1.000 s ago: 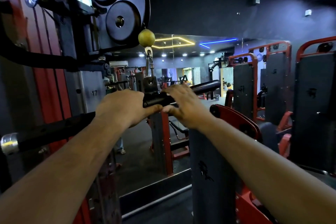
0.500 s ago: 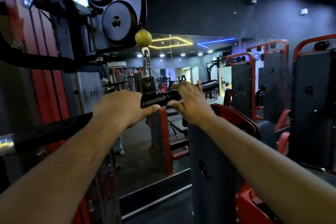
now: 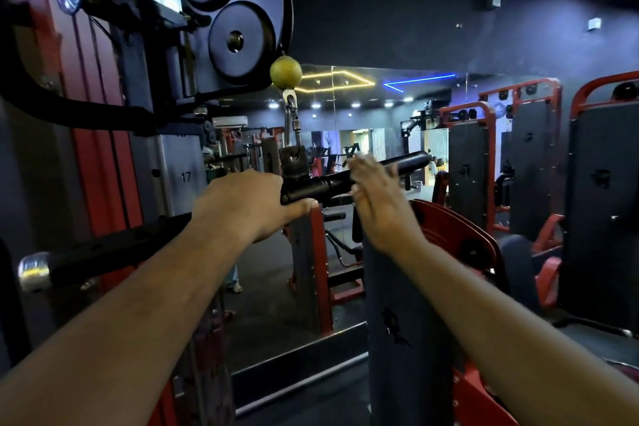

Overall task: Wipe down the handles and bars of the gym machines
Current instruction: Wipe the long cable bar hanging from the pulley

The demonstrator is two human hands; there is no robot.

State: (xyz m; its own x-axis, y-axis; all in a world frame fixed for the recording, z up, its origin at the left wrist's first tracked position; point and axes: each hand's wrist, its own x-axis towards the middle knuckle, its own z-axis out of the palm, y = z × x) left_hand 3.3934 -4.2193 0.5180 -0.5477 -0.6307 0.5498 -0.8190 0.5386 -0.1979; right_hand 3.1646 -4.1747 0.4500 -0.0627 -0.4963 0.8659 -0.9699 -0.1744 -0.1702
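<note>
Your left hand [image 3: 242,204] is gripping the black bar [image 3: 318,185] with fingers closed; your right hand [image 3: 377,197], blurred, is resting loosely open against it.

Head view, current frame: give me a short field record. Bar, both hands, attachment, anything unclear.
bar: black pulldown bar, slanting up to the right
attachment: hangs by a metal clip below a yellow-green ball
left hand: closed around the bar just left of the centre bracket
right hand: on the bar right of centre, fingers loose, motion-blurred
left bar end: chrome cap
cloth: none visible; cannot tell if one is under the right hand
</note>
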